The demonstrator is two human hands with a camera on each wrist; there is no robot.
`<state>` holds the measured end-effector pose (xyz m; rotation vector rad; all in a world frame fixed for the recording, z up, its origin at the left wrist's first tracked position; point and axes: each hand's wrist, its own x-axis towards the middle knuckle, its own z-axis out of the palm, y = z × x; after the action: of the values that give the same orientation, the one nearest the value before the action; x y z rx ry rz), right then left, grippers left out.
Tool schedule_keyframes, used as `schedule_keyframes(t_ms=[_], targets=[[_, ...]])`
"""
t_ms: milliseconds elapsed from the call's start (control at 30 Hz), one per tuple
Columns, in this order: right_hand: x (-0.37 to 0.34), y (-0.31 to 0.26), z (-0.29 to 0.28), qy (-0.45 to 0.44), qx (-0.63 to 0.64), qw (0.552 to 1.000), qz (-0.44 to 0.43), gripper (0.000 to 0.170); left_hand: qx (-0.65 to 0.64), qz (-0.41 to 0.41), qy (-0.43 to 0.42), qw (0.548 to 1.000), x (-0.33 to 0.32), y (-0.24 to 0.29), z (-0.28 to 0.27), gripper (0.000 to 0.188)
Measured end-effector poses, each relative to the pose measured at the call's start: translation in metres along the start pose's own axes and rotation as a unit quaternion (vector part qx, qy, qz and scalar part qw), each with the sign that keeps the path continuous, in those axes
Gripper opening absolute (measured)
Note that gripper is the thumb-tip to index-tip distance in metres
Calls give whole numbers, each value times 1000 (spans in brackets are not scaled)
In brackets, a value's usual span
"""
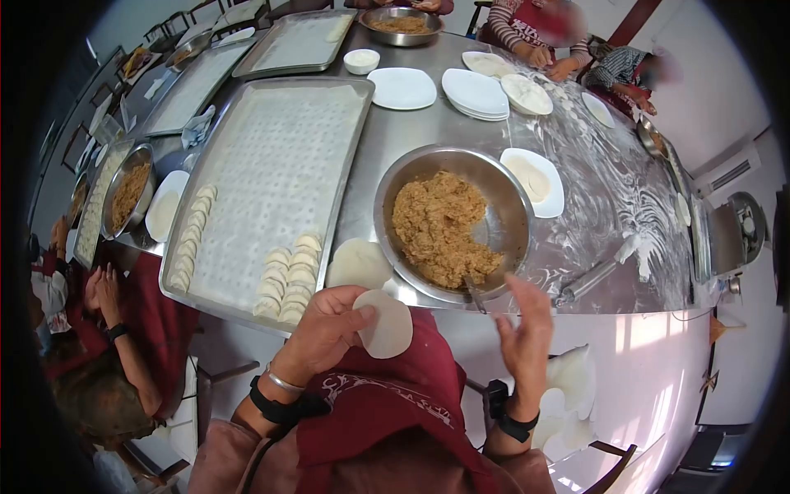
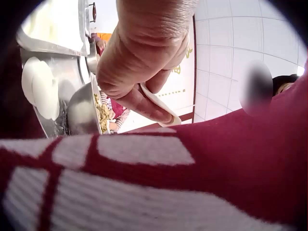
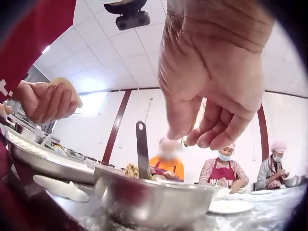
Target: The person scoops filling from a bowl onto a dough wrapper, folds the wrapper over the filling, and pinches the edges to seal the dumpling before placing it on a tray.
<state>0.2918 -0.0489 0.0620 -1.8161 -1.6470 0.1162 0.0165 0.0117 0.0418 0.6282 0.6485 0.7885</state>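
Observation:
My left hand (image 1: 330, 328) pinches a round dough wrapper (image 1: 385, 324) between thumb and fingers, in front of the apron; in the left wrist view the wrapper (image 2: 162, 107) is seen edge-on. My right hand (image 1: 527, 333) holds nothing, its fingers loosely bent near the front rim of a steel bowl (image 1: 514, 185). Orange-brown filling (image 1: 440, 222) lies in the bowl. A utensil handle (image 3: 143, 151) sticks up from the bowl, below my right hand (image 3: 214, 82) and apart from it. Spare wrappers (image 1: 359, 263) lie on the table left of the bowl.
A large tray (image 1: 267, 156) left of the bowl holds rows of folded dumplings (image 1: 288, 280). White plates (image 1: 403, 88) stand behind the bowl, another plate (image 1: 553, 193) to its right. Flour (image 1: 609, 165) covers the right of the table (image 1: 568, 247). Other people work around it.

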Motion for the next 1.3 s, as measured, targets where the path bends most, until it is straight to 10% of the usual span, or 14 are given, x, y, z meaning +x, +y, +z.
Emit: schedule_keyframes(t_ms=[433,633,1033,1300], targets=[[15,22,47,37,99,994,-17,13,21,-34,-33,999,34,-2,26,27],[38,28,27,147,285,933,164,13,-10,-56,5,998,31,-8,22,30],[49,15,68,78,116,988,-63,15,-14,-44,19,999,23,-4,12,31],[54,30,53,167,301,925,161,16,-30,-43,10,999,25,-5,14,30]])
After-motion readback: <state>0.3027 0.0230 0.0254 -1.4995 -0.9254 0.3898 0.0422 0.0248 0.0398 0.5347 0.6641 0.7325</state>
